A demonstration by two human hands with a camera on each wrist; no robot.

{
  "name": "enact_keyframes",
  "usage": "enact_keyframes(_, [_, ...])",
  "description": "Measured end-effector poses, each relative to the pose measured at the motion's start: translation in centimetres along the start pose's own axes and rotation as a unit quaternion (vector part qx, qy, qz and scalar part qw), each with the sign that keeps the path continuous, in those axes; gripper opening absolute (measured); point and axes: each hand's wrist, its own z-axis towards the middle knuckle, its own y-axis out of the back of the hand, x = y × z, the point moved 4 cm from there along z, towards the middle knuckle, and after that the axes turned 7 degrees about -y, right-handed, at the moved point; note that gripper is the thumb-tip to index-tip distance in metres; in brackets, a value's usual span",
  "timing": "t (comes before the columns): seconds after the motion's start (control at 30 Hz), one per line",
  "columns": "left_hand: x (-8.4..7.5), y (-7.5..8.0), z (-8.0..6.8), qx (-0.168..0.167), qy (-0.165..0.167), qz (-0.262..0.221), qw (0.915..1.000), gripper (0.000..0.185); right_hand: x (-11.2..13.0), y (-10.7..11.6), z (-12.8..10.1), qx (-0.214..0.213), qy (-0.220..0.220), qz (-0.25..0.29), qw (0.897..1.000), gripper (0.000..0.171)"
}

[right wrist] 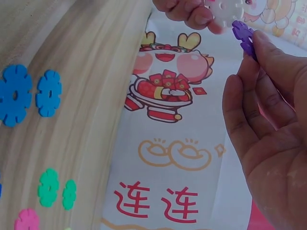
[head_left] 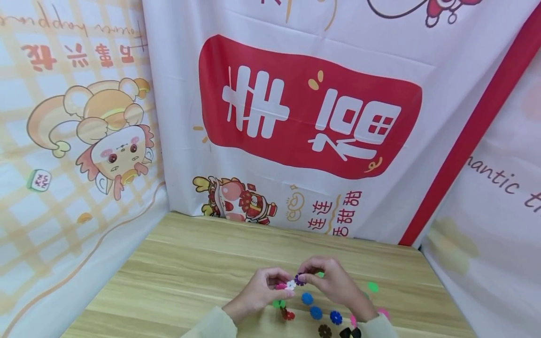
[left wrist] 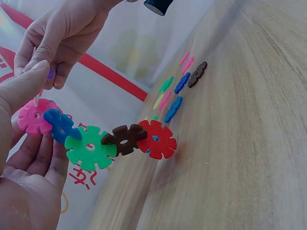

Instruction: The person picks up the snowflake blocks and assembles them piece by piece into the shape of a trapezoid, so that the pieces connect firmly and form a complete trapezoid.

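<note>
My left hand (head_left: 259, 291) pinches a white snowflake disc (right wrist: 232, 14) at the top of a chain of interlocked plastic discs. Down from it, in the left wrist view, run a pink disc (left wrist: 29, 115), a blue disc (left wrist: 60, 122), a green disc (left wrist: 79, 148), a brown disc (left wrist: 134, 132) and a red disc (left wrist: 165, 143). Between thumb and fingertips, my right hand (head_left: 336, 284) pinches a purple snowflake disc (right wrist: 240, 33). Its notched edge is right at the rim of the white disc, the two set at an angle. The hands meet above the wooden table.
Loose discs lie on the wooden table (head_left: 190, 263) below and right of the hands: light blue discs (head_left: 316, 312), a dark blue disc (head_left: 336, 317), a brown disc (head_left: 325, 331), a green disc (head_left: 373, 287) and pink ones. A printed cloth (head_left: 177, 141) hangs along the table's back edge.
</note>
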Motion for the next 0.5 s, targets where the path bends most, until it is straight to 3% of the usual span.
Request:
enact_keyframes(0.27, [-0.51, -0.27, 0.3, -0.025, -0.043, 0.065, 0.9966, 0.028, -0.02, -0.49, 0.03, -0.026, 0.008, 0.003, 1.0, 0.004])
enact_keyframes(0.5, [-0.58, -0.58, 0.24, -0.053, -0.097, 0.069, 0.9914, 0.026, -0.07, -0.88, 0.24, -0.051, -0.018, 0.027, 0.998, 0.004])
